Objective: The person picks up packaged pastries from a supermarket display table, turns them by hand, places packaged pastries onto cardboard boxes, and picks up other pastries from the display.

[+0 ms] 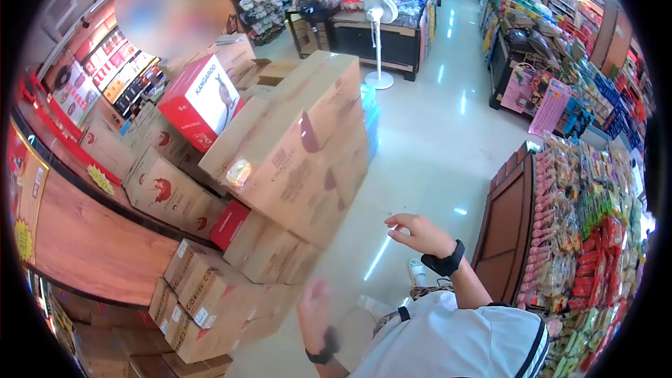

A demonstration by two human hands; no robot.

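My left hand (315,308) is raised at the lower middle, beside a stack of cardboard cartons (245,308); motion smears its fingers, so I cannot tell how they are held. Over the shiny floor, my right hand (423,234) reaches toward the left with loosely bent, parted fingers and nothing visible in them. Dark bands circle both wrists. Ahead of my left hand stands a large brown carton (301,140) on top of smaller ones. A red and white KANGAROO box (203,101) rests behind it.
A white standing fan (379,42) is farther ahead by a goods table (413,31). To my right, hanging packaged goods (581,231) cover a rack beside a brown wooden panel (500,217). A wooden-looking counter (91,252) borders the cartons at left.
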